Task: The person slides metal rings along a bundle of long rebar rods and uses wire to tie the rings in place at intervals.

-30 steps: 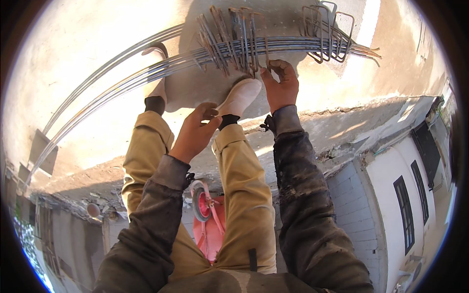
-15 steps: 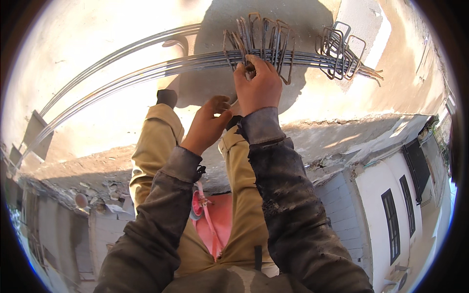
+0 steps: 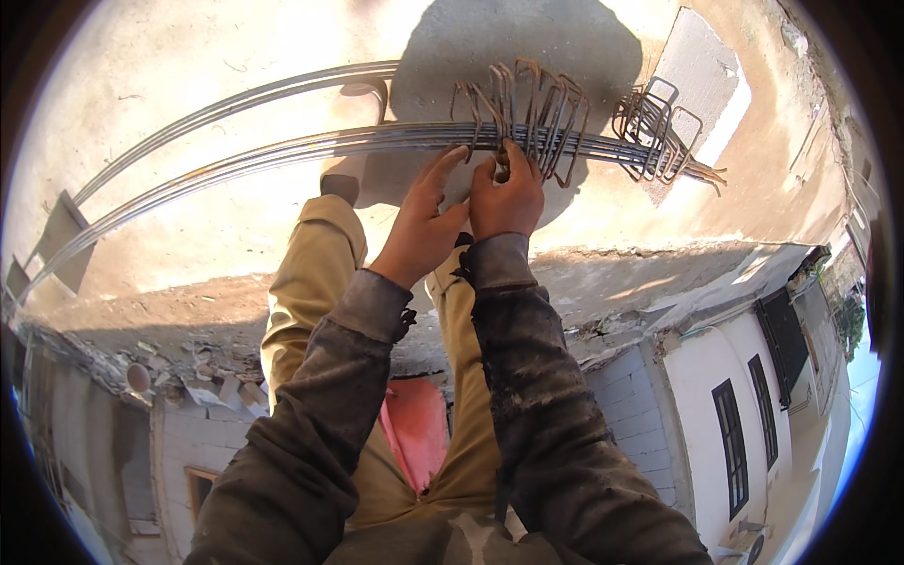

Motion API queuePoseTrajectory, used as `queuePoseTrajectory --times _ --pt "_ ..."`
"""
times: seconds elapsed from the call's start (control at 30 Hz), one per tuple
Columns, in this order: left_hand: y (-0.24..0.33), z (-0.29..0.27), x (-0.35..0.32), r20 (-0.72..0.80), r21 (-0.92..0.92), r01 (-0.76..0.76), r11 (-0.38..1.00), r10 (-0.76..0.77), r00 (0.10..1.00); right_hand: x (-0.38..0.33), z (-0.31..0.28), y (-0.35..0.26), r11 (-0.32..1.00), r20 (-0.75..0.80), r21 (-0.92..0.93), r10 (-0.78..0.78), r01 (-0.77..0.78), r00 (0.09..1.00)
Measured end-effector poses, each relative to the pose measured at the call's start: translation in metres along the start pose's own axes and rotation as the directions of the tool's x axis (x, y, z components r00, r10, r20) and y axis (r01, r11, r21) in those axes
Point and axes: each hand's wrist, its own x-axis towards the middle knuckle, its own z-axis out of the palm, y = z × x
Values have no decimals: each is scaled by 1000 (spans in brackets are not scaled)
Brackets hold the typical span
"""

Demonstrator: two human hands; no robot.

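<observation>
A bundle of long steel rebars (image 3: pixel 377 139) lies across the ground in front of me. Several rusty rectangular stirrups (image 3: pixel 556 104) are gathered round it near my hands. My right hand (image 3: pixel 508 200) is closed, thumb and index finger pinching the lower end of a stirrup at the near side of the bars; the grip is partly hidden by the fingers. Just to its left, my left hand (image 3: pixel 424 221) is open, fingers stretched toward the bundle, the tips at the nearest bar. Farther right, a second cluster of stirrups (image 3: pixel 650 137) sits round the bar ends.
Another group of thin bars (image 3: pixel 273 89) runs behind the bundle at left, across a block (image 3: pixel 64 231). A pale board (image 3: pixel 702 71) lies at the far right. My legs (image 3: pixel 315 264) straddle a red-pink surface (image 3: pixel 414 424). A broken concrete edge (image 3: pixel 603 320) drops toward white walls below.
My left hand has moved up to the bars and its curled fingers have straightened. My right hand stays at the stirrups. The whole view has shifted slightly.
</observation>
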Motion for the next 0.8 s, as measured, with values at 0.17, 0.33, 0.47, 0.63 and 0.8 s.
queuePoseTrajectory --times 0.17,0.33,0.47,0.63,0.8 --pt "1 1 1 72 -295 73 953 -54 996 -1 2 -9 996 -2 70 47 -47 999" --pt "0 4 4 98 -363 67 929 -33 995 0 6 -11 993 14 106 59 -60 998" --pt "1 4 6 99 -347 82 934 -50 994 6 8 -16 991 -19 105 87 -85 996" --pt "9 5 8 -50 -303 21 953 -38 998 7 7 -20 986 62 73 142 -147 988" --pt "-3 -11 11 -347 -289 103 952 -204 915 17 4 -33 969 143 -95 241 -229 960"
